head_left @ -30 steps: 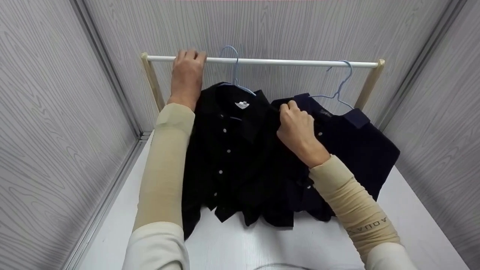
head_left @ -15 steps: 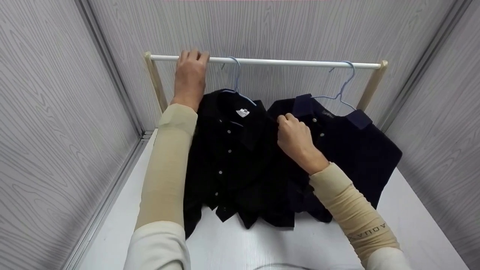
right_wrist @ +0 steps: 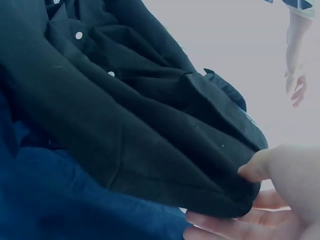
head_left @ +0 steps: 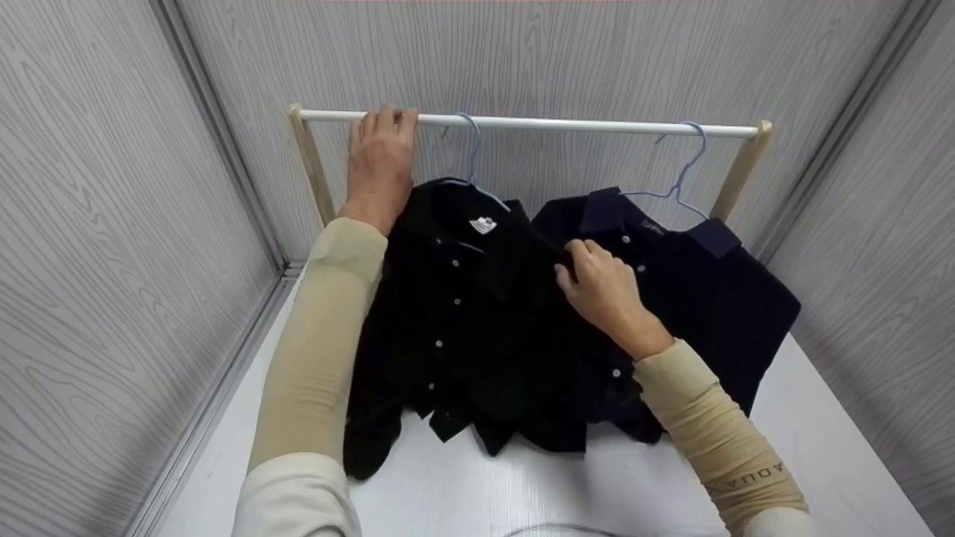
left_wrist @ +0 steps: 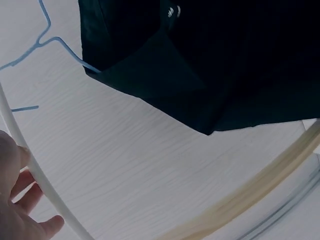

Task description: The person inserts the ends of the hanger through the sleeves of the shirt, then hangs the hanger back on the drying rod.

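In the head view, a black button-up shirt (head_left: 477, 321) hangs from a blue wire hanger (head_left: 474, 153) on a white rail (head_left: 537, 123). My left hand (head_left: 379, 164) lies over the rail left of that hook, its fingers fairly straight; the left wrist view shows spread fingertips (left_wrist: 54, 225) touching the rail. My right hand (head_left: 604, 289) holds the black shirt at its right shoulder. In the right wrist view, my thumb (right_wrist: 256, 167) presses on the cloth with the fingers under its edge. A navy shirt (head_left: 716, 306) hangs on the right, partly behind the right hand.
Wooden posts (head_left: 739, 170) bear the rail at each end. A second blue hanger (head_left: 685, 168) carries the navy shirt. Patterned grey panels (head_left: 597, 60) enclose the back and sides. The shirt hems reach the white tabletop (head_left: 522, 492), where a thin cable (head_left: 559, 527) lies near the front.
The black shirt's hanger has come down onto the rail. My right hand has moved down along the shirt's shoulder. My left hand's hold on the rail has loosened and slipped slightly down.
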The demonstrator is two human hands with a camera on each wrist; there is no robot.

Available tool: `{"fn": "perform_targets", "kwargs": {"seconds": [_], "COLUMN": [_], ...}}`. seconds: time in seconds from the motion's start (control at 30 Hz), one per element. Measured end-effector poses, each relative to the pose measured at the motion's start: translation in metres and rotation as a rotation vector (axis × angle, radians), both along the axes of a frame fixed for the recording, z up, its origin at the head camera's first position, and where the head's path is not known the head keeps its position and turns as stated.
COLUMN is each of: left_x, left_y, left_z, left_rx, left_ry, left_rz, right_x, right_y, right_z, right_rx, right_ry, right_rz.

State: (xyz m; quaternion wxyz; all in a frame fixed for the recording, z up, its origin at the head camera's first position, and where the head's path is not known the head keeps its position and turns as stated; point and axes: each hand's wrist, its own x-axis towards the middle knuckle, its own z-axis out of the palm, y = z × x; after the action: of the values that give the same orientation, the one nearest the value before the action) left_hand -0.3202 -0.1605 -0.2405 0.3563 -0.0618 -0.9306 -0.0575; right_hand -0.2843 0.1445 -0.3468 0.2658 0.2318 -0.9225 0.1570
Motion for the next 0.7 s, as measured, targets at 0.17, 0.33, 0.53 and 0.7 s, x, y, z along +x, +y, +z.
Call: {"fn": "perform_targets", "kwargs": {"seconds": [0.17,0.33,0.53,0.7], "left_x": [0.008,0.018,0.036,0.052], "left_y": [0.0,-0.001,0.0,0.0], "left_z": [-0.005,-0.012,-0.026,-0.05], "left_rx": [0.018,0.014,0.034,0.075], "left_ry": [-0.035,-0.015,0.028,0.007], "left_rz": [0.001,-0.012,-0.068,-0.124], "right_x": [0.005,0.014,0.025,0.035], "right_y": [0.01,0.02,0.036,0.047], "right_z": [-0.005,-0.011,-0.019,-0.028], "right_rx": [-0.04,-0.086,-0.135,-0.149], "right_ry": [-0.01,-0.001,-0.044,-0.089], "right_rz": [0.012,0.021,0.03,0.022]}}
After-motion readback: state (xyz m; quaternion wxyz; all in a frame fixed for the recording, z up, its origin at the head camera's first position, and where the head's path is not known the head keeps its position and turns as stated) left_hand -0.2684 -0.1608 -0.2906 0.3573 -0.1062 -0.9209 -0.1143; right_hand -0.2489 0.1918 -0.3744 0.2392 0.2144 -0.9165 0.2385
